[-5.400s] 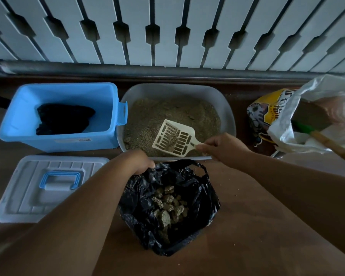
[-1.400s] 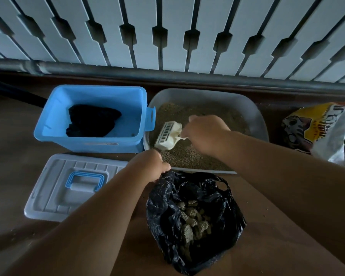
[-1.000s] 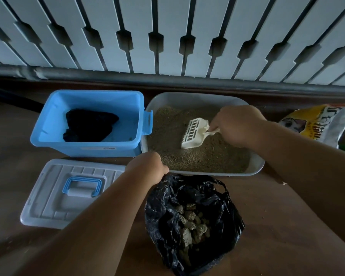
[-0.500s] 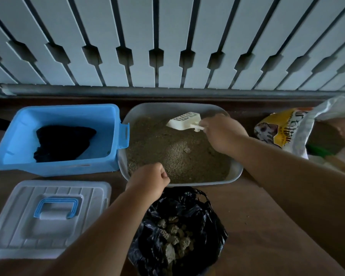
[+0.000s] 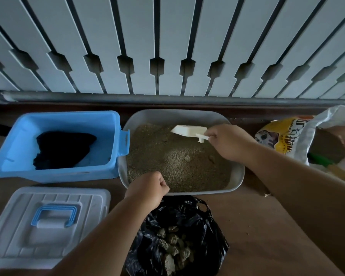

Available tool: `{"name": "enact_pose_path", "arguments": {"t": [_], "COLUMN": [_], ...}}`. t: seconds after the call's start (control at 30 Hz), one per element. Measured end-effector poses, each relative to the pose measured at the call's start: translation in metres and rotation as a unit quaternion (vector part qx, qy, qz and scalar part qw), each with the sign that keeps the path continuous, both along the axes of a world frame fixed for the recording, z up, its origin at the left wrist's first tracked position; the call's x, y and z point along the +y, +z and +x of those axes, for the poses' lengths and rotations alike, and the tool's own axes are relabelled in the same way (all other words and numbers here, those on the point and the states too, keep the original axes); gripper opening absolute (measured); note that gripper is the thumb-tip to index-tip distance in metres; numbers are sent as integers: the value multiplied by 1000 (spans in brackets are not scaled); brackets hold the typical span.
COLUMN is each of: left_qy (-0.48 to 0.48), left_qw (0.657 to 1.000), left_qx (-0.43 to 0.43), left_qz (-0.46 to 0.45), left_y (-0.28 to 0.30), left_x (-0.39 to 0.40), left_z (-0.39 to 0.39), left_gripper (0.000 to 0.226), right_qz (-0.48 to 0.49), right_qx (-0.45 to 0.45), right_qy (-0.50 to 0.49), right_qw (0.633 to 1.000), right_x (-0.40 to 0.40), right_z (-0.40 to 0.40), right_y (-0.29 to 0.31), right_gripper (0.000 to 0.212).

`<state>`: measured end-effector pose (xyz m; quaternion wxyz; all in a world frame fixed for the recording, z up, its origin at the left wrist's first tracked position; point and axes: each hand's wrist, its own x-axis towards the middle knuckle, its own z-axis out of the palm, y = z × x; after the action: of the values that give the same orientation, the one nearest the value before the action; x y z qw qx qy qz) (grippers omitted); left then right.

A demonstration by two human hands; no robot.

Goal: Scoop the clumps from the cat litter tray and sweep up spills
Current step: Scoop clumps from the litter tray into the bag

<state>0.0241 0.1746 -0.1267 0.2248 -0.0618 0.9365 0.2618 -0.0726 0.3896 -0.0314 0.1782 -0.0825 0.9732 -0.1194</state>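
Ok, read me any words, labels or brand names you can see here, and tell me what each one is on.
Yellow litter bag: dark printed lettering runs beside a cat drawing, too blurred and skewed to read.
Blue bin: a pale strip on its front wall, unreadable.
White lid, scoop, litter tray, black bag: no text visible.

left hand point(image 5: 147, 189): fisted, arm extended | right hand point(image 5: 228, 142): pinching grip, arm extended

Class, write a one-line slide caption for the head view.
Right hand digs a scoop into the litter tray; left hand holds the black bag.
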Motion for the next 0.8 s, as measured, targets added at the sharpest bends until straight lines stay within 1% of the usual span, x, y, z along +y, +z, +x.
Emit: {"name": "enact_pose_path", "arguments": {"t": [0.1,0.2,0.3,0.4,0.47,0.57,0.67,0.8], "left_qy": [8,22,53,68,76,85,106,105], "left_qw": [1000,999,995,992,990,989,985,986], "left_qx": [2,13,52,85,94,93,100,99], "left_qz": [7,33,59,61,67,77,88,78], "left_y": [-1,-5,-6,-10,-13,-18,-21,-23], "left_x": [-1,-6,-13,-22,-27,-31,-33,-32], "left_z": [1,3,1,-2,-5,-7,-9,-10], "left_gripper": [9,9,10,9,8,7,7,8], "right_qz": [23,46,67,73,57,67,87,102], "right_qx": [0,9,-9,-37,-45,-61,-73,-91], "right_qy": [-12,-50,-95,-103,-93,-44,4,41], "right_qw": [1000,998,993,991,993,995,994,990], "right_x": [-10,-20,-29,-41,-53,-67,-67,-60], "right_z": [-6,-19,-34,-33,-22,-9,-10,-14], "right_y": [-13,-20,-24,-34,-43,-49,-39,-17], "right_gripper": [33,34,34,39,43,46,39,28]}}
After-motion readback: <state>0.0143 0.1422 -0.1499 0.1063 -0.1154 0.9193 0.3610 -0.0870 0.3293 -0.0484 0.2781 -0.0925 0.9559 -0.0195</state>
